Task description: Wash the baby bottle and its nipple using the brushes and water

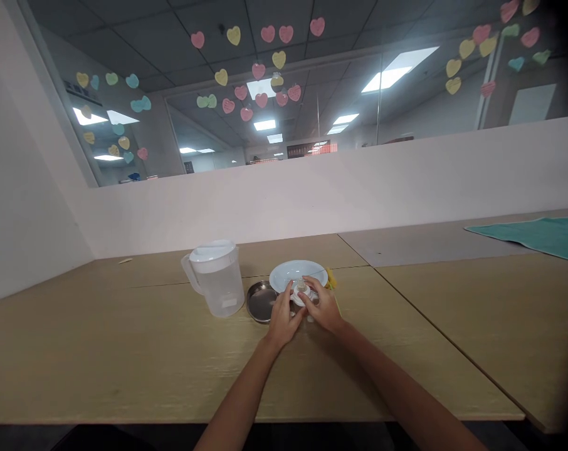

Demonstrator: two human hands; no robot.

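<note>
Both hands meet in front of a white bowl (279,275), around a small white ring with a clear raised middle, which looks like a baby bottle nipple in its collar (301,294). My left hand (283,319) grips its left side, fingers curled. From the right, my right hand (325,308) holds it with thumb and fingers. Left of the hands sits a round steel dish (259,302), partly behind my left hand. Small pale or clear pieces lie on the table under the hands, too small to name. Something yellow (331,278) shows beside the bowl, partly hidden by my right hand.
A clear plastic pitcher (222,285) with a white lid stands left of the steel dish. A green cloth (542,235) lies at the far right of the wooden table (124,351). Behind it rises a low white wall (274,207) below a glass pane with heart-shaped notes.
</note>
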